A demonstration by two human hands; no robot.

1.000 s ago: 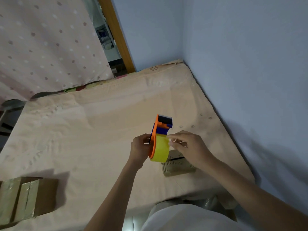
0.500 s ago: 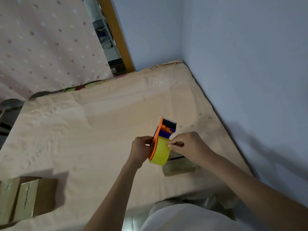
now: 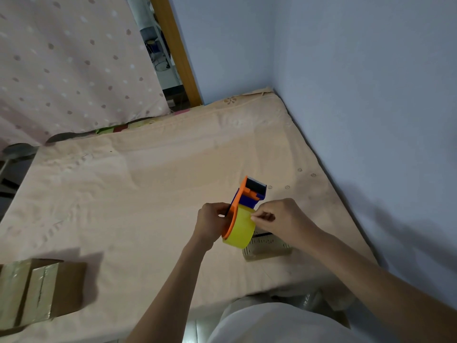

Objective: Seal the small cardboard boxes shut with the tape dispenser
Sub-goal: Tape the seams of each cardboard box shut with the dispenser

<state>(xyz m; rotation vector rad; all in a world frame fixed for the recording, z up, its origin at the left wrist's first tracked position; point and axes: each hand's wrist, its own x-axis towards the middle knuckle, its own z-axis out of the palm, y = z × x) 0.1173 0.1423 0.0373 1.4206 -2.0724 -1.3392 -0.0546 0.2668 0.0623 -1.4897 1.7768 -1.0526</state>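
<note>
Above the bed (image 3: 148, 194), left hand (image 3: 210, 225) grips the tape dispenser (image 3: 243, 214) while right hand (image 3: 279, 217) pinches its tape; one small box (image 3: 268, 247) apparently awaits sealing.

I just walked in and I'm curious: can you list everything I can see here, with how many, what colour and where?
tape dispenser: one, orange and blue, held up over the bed, near its right side
tape roll: one, yellow, mounted on the dispenser
small cardboard box: one, brown, on the bed under the right hand
taped cardboard boxes: apparently two, brown, at the bed's near left edge
bed sheet: one, peach, covering the bed
curtain: one, pale pink with dots, far left
wall: blue, right and back
left hand: grips the dispenser
right hand: pinches at the tape roll's edge
</note>
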